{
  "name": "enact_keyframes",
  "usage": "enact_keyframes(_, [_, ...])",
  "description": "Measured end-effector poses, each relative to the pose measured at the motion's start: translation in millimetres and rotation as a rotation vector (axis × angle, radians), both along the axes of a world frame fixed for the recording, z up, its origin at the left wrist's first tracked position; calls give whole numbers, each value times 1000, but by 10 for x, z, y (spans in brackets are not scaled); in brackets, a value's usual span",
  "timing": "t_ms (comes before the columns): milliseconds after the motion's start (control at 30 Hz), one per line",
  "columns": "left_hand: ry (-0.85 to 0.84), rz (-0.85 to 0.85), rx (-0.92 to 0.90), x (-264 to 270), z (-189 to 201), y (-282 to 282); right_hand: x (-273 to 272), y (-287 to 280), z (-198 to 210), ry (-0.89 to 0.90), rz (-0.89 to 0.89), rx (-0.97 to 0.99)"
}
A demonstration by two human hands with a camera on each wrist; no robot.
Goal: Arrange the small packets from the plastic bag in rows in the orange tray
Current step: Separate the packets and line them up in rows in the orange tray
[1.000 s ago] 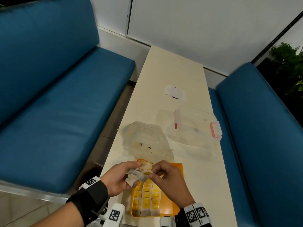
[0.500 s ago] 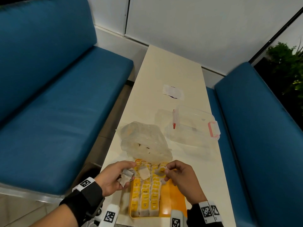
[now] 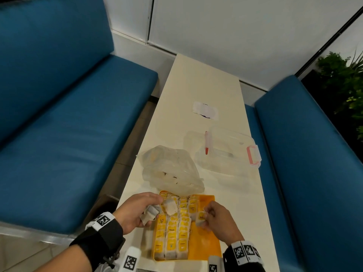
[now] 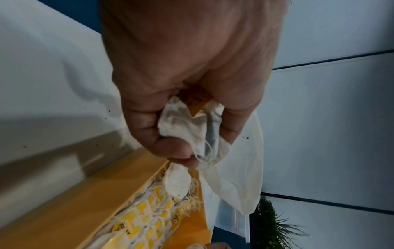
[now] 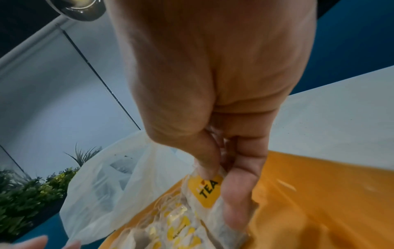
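Note:
The orange tray (image 3: 206, 240) lies at the table's near edge, its left part filled with rows of small white packets with yellow tags (image 3: 172, 236). My left hand (image 3: 137, 211) grips a bunch of packets (image 4: 189, 128) at the tray's left rim, and one packet (image 3: 170, 207) hangs from it over the rows. My right hand (image 3: 214, 218) pinches a single packet with a yellow "TEA" tag (image 5: 208, 188) low over the tray, beside the rightmost row. The translucent plastic bag (image 3: 170, 171) lies crumpled just beyond the tray with a few packets inside.
A clear plastic box (image 3: 225, 152) with a pink latch lies beyond the bag on the right, a red-tipped pen (image 3: 206, 143) on it. Farther off is a white paper (image 3: 205, 110). Blue benches (image 3: 68, 144) flank the narrow cream table (image 3: 196, 85).
My hands have parted: the right one drew one packet out of the left hand's bunch and carried it right and down to the tray. The left stays at the tray's left rim.

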State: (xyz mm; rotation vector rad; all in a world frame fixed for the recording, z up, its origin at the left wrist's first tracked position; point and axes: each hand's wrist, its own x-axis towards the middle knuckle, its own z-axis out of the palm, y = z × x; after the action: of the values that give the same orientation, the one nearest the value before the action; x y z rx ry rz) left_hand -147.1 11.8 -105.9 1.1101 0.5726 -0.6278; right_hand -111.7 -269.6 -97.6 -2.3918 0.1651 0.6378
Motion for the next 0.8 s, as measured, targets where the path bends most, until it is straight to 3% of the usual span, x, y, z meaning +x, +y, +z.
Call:
enact_keyframes(300, [-6, -82, 99, -18, -13, -37, 167, 260, -144, 129, 136, -317])
enact_keyframes(533, [-6, -107, 116, -19, 13, -16, 160, 368, -280, 230, 11, -193])
enact_keyframes(800, [9, -110, 124, 0, -26, -5, 110, 380, -341, 128, -175, -30])
